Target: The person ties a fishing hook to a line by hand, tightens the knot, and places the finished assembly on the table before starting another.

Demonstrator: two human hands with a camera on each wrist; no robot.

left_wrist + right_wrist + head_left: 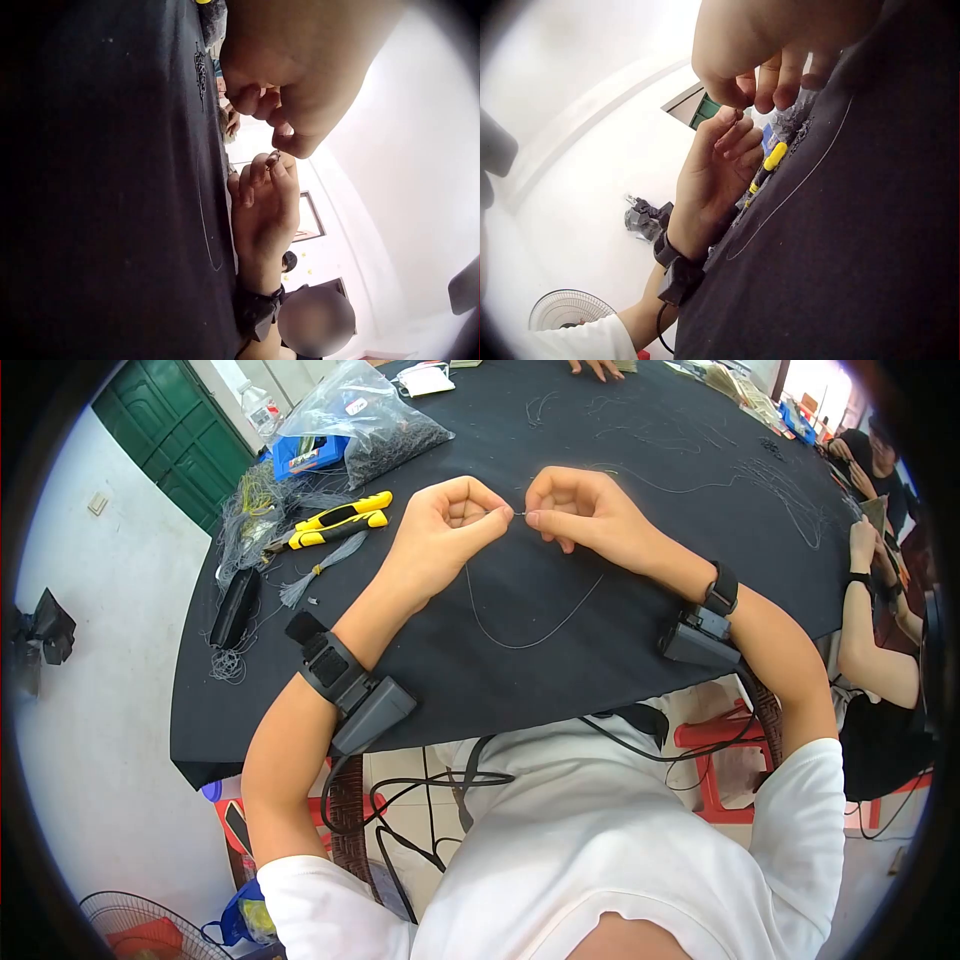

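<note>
Both hands meet over the black-covered table, fingertips almost together. My left hand (450, 525) pinches a thin grey cord (515, 648) between thumb and forefinger. Facing it, my right hand (590, 510) pinches the same cord across a very short gap, its other fingers curled. Below the hands, the cord's slack droops in a wide U toward me. In the left wrist view a tiny dark bit (273, 160) shows at the fingertips, too small to make out. From the right wrist, the left hand (712, 180) appears with its thumb and forefinger tips close together.
Yellow-and-black pliers (335, 534) lie left of the left hand, near a tied cord bundle (322, 570) and a black case (236, 608). Behind them stands a clear bag (385, 445) of dark pieces. Loose cords (790, 500) spread at the right. Other people sit along the table's right side.
</note>
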